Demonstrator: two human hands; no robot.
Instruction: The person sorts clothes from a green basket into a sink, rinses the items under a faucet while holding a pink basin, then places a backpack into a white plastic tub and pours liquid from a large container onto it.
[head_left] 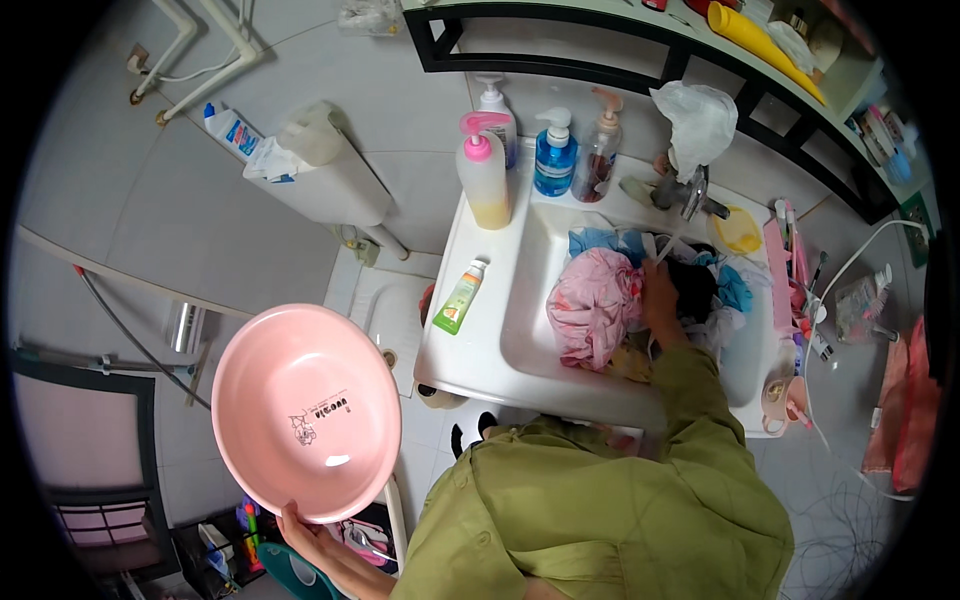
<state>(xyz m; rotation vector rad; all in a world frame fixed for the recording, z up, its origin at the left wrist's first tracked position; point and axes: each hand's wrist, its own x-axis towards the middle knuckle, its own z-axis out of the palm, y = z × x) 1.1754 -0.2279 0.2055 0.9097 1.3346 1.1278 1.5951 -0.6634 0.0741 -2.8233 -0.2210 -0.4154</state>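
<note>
Head view: left hand (304, 540) clamps pink basin (305, 370); right hand (660, 298) half-hidden in laundry (592, 305), its grip I cannot tell

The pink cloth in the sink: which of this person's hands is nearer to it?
The right hand: it is at the right edge of the pink cloth. The left hand is far to the left, holding the pink basin.

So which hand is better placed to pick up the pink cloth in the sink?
Probably the right hand: it's down in the sink, close beside the pink cloth. The left hand is away to the side, holding the pink bowl by its rim.
</note>
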